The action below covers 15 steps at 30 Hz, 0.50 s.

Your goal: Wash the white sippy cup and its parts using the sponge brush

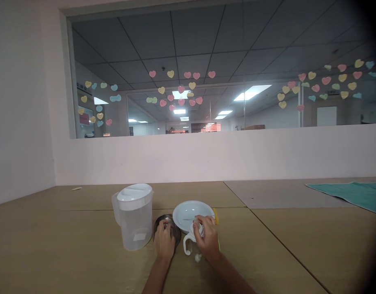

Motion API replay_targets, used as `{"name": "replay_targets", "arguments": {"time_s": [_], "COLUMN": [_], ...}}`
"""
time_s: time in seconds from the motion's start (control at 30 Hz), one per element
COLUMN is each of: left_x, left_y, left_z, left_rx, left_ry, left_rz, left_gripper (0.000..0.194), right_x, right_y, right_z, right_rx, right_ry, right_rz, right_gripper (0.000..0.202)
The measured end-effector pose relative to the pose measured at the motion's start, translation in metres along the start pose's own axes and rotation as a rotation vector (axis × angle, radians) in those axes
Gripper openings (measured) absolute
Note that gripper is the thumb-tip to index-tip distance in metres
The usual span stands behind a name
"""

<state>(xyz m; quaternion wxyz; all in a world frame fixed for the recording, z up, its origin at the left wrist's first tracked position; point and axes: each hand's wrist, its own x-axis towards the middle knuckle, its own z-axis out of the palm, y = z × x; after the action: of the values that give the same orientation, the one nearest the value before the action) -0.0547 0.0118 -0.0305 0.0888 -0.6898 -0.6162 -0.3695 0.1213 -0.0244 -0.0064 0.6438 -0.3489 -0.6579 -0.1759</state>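
My left hand [165, 241] reaches over a round dark metal dish [176, 234], its fingers curled down inside; what they grip, if anything, is hidden. My right hand [208, 239] is closed around the top of a small clear container with a white handle [187, 246], just in front of a white plate [188, 208]. To the left of the metal dish stands a translucent pitcher [135, 224] with a white lid. A small white knob-like thing [198, 257] lies below my right hand.
Behind the plate's right side a yellow item [216, 216] shows. A teal cloth [353, 194] lies at the far right of the wooden table [68, 249]. A small flat scrap [76, 188] is at the back left, near the wall.
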Motion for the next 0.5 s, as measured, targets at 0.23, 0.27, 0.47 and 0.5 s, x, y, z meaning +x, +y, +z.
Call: {"name": "replay_targets", "arguments": {"time_s": [0.23,0.27,0.47,0.5], "left_x": [0.0,0.0,0.003,0.004], "left_y": [0.002,0.002,-0.009,-0.011], "left_z": [-0.005,-0.004,0.008,0.011], "left_rx": [0.033,0.044,0.099,0.099], "left_ry": [0.086,0.097,0.184,0.167], "left_rz": [0.002,-0.007,0.018,0.018], "left_gripper": [0.028,0.029,0.046,0.046], "right_x": [-0.002,-0.002,-0.001,-0.001], "right_y": [0.001,0.002,0.003,0.003], "right_z": [0.0,0.001,0.002,0.002], "right_rx": [0.005,0.006,0.009,0.008], "right_ry": [-0.006,-0.004,0.0,-0.003], "right_rz": [0.007,0.005,-0.007,-0.006], "right_gripper": [0.012,0.012,0.013,0.013]}}
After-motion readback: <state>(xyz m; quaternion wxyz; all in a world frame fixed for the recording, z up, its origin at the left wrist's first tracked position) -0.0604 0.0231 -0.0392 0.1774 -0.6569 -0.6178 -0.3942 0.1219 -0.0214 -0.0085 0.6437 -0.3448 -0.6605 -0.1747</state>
